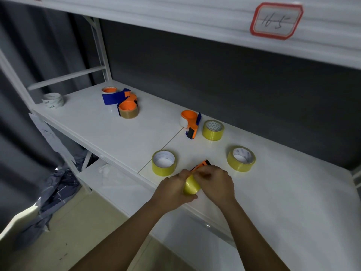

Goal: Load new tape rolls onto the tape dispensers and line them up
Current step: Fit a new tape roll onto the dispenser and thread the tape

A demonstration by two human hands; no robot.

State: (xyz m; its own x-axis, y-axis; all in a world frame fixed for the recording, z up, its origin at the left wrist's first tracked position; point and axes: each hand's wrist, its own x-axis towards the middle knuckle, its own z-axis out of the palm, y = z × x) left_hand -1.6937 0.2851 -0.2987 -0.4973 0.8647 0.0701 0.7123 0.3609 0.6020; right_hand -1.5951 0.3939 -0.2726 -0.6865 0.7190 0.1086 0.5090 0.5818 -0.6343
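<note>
A: What's on the worktop (109,132), from the left?

B: I see a white roll (52,100), two loaded dispensers (121,101) huddled together, then a yellow roll (164,162).

A: And the hands?

B: My left hand (172,189) has its grip clamped on a yellow tape roll (191,185) at the front edge; my right hand (214,182) pinches at the orange dispenser (202,165) it sits on. Beyond them lies another dispenser (190,123), then two more yellow rolls (213,130) (241,158).

Smooth glossy white shelf board (109,124) before me, translucent shiny yellow tape roll (191,186) in my hands, orange and blue hard plastic dispenser (190,124), matt dark grey cloth curtain (29,55)
</note>
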